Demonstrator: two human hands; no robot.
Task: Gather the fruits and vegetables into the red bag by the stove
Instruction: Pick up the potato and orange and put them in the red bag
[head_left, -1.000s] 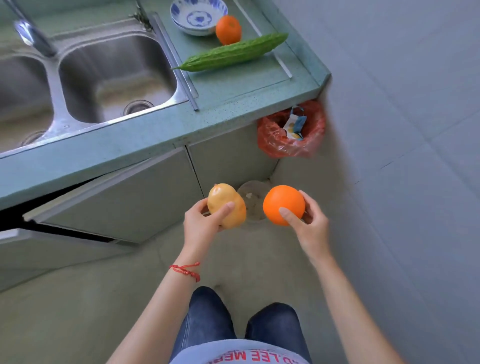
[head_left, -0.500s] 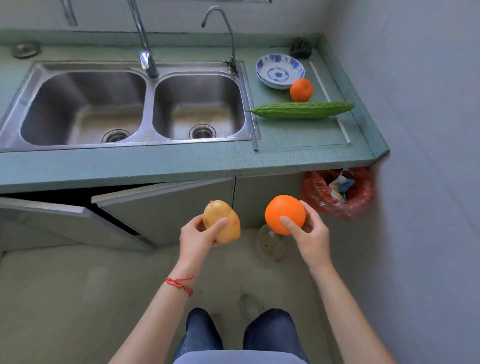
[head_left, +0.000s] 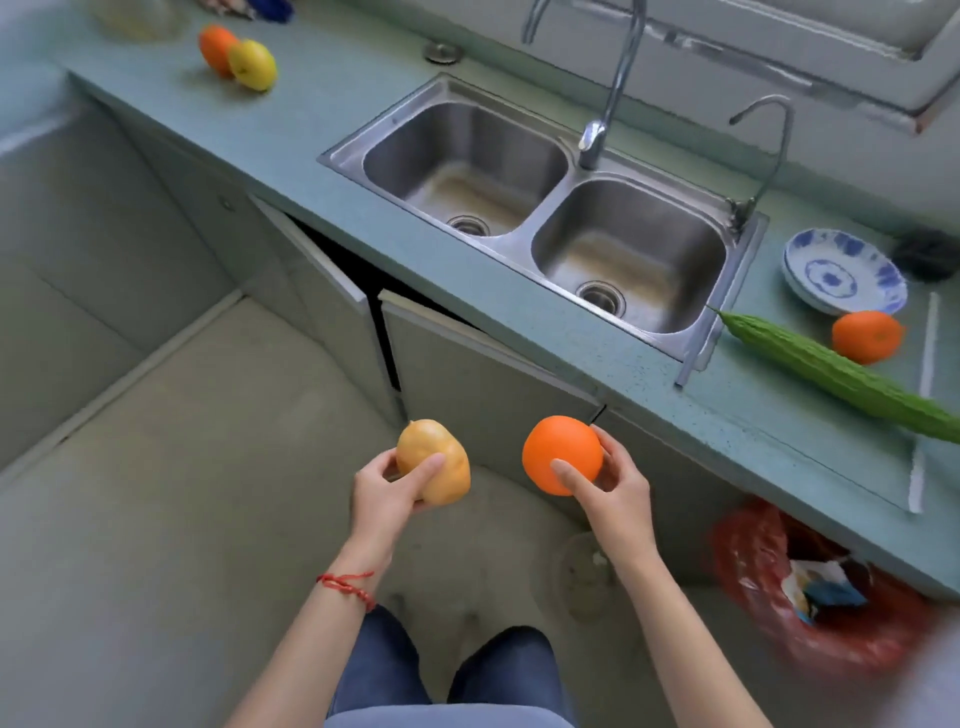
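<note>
Two hands are raised over open floor in front of the cabinets: the left hand is wrapped around a yellow-tan potato, and the right hand grips an orange. A clear gap separates the two. On the green counter, a bitter gourd lies right of the double sink, its far end nearing the counter's front edge, with a small orange just beside it below a blue-patterned bowl. Far left, another orange touches a yellow apple. A red bag sits on the floor beneath the counter's right end. One cabinet door stands ajar.
</note>
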